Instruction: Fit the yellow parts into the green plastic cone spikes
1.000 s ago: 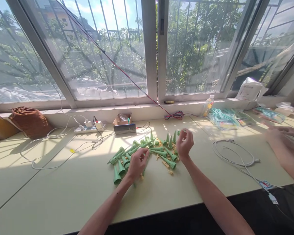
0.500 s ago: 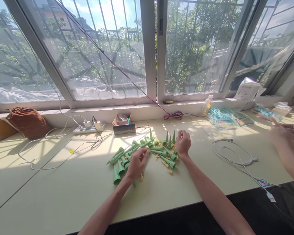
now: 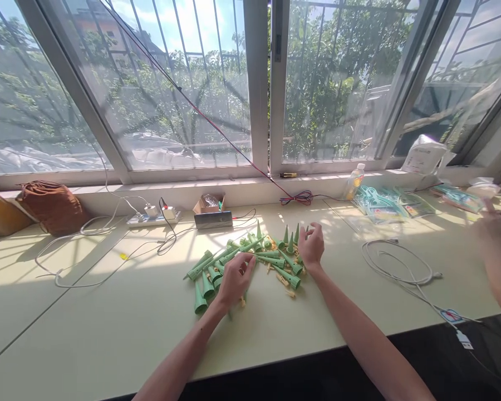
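A pile of green plastic cones (image 3: 201, 303) and small tan pegs (image 3: 291, 294) lies on the pale table. My left hand (image 3: 235, 277) is over the front of the pile, thumb and fingers curled together; what is between them is hidden. Several green cones (image 3: 290, 244) stand upright behind the loose ones. Right beside them, my right hand (image 3: 312, 246) has its fingers bent around what looks like another green cone, of which just the tip shows. Other cones (image 3: 293, 282) lie on their sides between my hands, with pegs scattered under and around them.
A phone (image 3: 214, 220) leans on a small cardboard box behind the pile. White cables (image 3: 396, 275) coil at right, near another person's blurred hands (image 3: 495, 228). A power strip (image 3: 153, 217), brown bag (image 3: 52, 207), bottle (image 3: 354, 182) and teal items (image 3: 378, 201) line the window side.
My right hand's fingers have loosened slightly, and a green tip shows beside them. My left hand stays almost in place. The other person's hands have shifted a little to the right.
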Demonstrator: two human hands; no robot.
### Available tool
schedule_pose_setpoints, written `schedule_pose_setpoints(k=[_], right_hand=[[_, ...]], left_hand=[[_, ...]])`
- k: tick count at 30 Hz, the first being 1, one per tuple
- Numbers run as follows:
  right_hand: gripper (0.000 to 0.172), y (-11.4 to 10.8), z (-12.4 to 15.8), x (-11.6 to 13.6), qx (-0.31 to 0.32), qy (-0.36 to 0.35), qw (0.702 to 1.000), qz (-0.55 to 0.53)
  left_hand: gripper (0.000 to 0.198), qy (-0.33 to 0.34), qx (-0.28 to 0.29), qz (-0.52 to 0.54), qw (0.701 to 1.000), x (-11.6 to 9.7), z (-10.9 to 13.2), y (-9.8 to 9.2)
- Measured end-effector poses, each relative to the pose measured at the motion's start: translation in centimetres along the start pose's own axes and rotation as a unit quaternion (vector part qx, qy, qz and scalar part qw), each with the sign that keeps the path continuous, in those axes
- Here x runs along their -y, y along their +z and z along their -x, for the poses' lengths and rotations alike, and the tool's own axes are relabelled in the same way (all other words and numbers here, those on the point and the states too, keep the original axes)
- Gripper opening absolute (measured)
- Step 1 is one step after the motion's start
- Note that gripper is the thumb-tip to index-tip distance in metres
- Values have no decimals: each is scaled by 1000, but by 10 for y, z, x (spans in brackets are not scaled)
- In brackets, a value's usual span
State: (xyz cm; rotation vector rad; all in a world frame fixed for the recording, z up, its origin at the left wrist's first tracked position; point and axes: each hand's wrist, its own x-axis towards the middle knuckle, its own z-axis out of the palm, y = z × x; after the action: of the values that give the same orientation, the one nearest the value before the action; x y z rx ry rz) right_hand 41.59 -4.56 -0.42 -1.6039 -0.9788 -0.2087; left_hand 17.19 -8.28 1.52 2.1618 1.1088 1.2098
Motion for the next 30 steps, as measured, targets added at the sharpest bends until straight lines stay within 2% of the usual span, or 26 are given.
schedule_pose_setpoints(k=[4, 8, 14, 22, 26, 30], right_hand=[[26, -5, 3, 12, -51, -68, 996, -30], [24, -4, 10, 21, -7, -117, 993, -27], [27, 1, 18, 22, 48, -116, 992, -32], [34, 1, 20, 20, 119, -82, 990, 0], [38, 1, 20, 19, 120, -81, 989, 0], [39, -2, 17, 23, 88, -98, 991, -39]], left_hand=[[24, 1, -2, -5, 1000, 0, 0, 1], [26, 7, -1, -9, 1000, 1, 0, 1], [26, 7, 0, -12, 1000, 2, 1, 1], [25, 15, -1, -5, 1000, 3, 1, 2], [26, 13, 2, -6, 1000, 3, 1, 2], [25, 10, 3, -8, 1000, 3, 1, 1]])
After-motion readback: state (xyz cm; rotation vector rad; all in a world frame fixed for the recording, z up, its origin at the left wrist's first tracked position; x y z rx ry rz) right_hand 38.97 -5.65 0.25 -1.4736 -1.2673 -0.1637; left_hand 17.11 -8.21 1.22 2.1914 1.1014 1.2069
